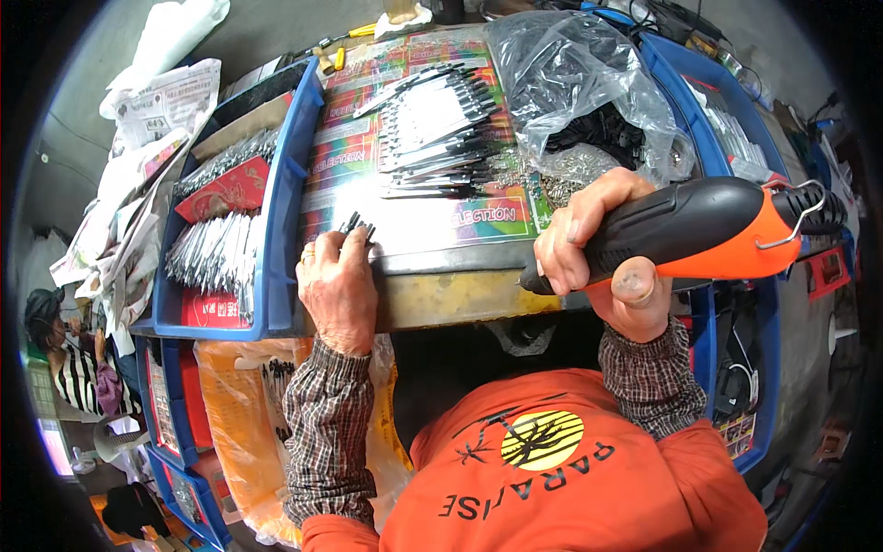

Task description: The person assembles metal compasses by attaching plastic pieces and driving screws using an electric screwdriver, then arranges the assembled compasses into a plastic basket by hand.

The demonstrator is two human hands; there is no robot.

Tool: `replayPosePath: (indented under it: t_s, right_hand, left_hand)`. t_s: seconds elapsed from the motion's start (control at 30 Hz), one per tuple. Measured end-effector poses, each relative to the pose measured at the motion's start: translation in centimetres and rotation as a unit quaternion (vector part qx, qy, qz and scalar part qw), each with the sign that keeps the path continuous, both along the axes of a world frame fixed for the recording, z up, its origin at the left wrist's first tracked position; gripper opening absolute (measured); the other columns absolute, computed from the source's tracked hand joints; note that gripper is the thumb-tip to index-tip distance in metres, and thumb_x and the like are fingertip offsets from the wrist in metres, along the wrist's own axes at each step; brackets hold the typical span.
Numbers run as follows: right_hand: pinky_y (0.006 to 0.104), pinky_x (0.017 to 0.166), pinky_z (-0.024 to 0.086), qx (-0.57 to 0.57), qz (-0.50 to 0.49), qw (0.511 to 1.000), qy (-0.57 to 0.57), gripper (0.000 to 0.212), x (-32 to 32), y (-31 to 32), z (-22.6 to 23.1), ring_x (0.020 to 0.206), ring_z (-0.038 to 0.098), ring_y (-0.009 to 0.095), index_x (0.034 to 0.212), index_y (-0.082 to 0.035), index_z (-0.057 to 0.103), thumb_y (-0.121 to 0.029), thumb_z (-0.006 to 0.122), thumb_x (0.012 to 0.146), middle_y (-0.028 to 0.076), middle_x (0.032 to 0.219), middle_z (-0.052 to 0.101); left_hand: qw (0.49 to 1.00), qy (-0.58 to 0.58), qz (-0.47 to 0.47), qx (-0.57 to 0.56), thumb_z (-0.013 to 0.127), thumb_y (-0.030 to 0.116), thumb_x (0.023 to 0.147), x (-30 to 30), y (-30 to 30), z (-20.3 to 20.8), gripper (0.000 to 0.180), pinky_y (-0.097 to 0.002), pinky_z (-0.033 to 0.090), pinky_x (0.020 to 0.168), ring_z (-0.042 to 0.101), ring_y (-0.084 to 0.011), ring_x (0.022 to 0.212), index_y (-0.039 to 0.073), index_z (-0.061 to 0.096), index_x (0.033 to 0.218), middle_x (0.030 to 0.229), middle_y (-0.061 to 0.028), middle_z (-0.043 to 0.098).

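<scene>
A power tool (685, 225) is gripped by the right hand (631, 299). Beyond the left hand (338, 293), grip unclear, black tips (355, 222) are seen.

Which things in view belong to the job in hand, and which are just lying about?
Likely belong:
Orange-and-black power tool, in the right hand
Slim black-tipped pieces at the left hand
Row of slim black-and-white sticks
Small silver metal parts

Likely just lying about:
Crumpled printed newspaper
White sheeting, upper left

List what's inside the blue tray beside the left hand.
The tray holds thin white sticks, a red card and, beyond it, more slim pieces. Whatever lies beneath them is covered.
</scene>
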State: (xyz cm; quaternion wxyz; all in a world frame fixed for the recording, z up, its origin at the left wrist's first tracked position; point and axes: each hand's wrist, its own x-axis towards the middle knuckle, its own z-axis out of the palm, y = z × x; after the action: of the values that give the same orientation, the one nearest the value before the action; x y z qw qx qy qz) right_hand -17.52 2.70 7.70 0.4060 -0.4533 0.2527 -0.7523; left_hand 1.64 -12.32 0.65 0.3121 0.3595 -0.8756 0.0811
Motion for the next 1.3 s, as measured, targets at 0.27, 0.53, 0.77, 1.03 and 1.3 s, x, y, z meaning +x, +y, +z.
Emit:
replayPosePath:
  t_s: [0.27, 0.53, 0.77, 1.03, 1.3]
  right_hand:
    - [0.0233, 0.054, 0.044, 0.008, -0.019, 1.000, -0.008, 0.037, -0.8, 0.0, -0.2, 0.060, 0.051, 0.011, 0.087, 0.000, 0.047, -0.015, 0.074, 0.067, 0.004, 0.067, 0.049]
    - [0.0231, 0.057, 0.044, 0.025, -0.050, 0.998, 0.025, 0.037, -1.8, 0.3, -0.4, 0.061, 0.051, 0.010, 0.087, 0.000, 0.047, -0.018, 0.072, 0.068, 0.004, 0.068, 0.049]
    - [0.0231, 0.058, 0.044, 0.042, -0.056, 0.997, 0.025, 0.035, -2.2, 0.3, -0.9, 0.062, 0.051, 0.010, 0.087, -0.001, 0.047, -0.017, 0.071, 0.068, 0.003, 0.068, 0.049]
    - [0.0270, 0.048, 0.039, 0.044, -0.101, 0.994, 0.026, 0.048, -2.0, -0.1, -0.3, 0.049, 0.046, 0.013, 0.085, -0.002, 0.045, -0.036, 0.074, 0.068, 0.003, 0.057, 0.045]
    - [0.0264, 0.049, 0.038, 0.046, -0.128, 0.990, 0.043, 0.049, -2.1, -0.6, -0.2, 0.050, 0.045, 0.013, 0.085, -0.003, 0.044, -0.041, 0.072, 0.070, 0.003, 0.057, 0.045]
  left_hand:
    - [0.984, 0.047, -0.169, 0.025, 0.064, 0.005, 0.069, -6.5, -0.8, 2.5, 0.017, -0.0354, 0.044, 0.068, 0.054, -0.0274, 0.077, 0.007, 0.062, 0.086, 0.079, -0.0090, 0.056]
    - [0.977, 0.010, -0.205, 0.056, 0.062, 0.008, 0.072, -11.3, -2.1, 2.6, 0.017, -0.0379, 0.044, 0.068, 0.055, -0.0287, 0.080, 0.009, 0.063, 0.089, 0.082, -0.0100, 0.056]
    - [0.977, -0.067, -0.191, 0.069, 0.063, 0.009, 0.071, -13.0, -2.5, 2.7, 0.018, -0.0384, 0.044, 0.070, 0.054, -0.0299, 0.081, 0.009, 0.063, 0.089, 0.083, -0.0114, 0.053]
    - [0.969, -0.022, -0.228, 0.088, 0.052, 0.007, 0.072, -13.4, -3.3, 2.1, 0.004, -0.0414, 0.040, 0.068, 0.050, -0.0333, 0.079, 0.003, 0.052, 0.071, 0.082, -0.0161, 0.048]
    - [0.968, -0.034, -0.236, 0.074, 0.055, 0.009, 0.073, -12.7, -3.2, 1.8, 0.010, -0.0398, 0.038, 0.072, 0.051, -0.0303, 0.082, 0.007, 0.060, 0.081, 0.083, -0.0128, 0.050]
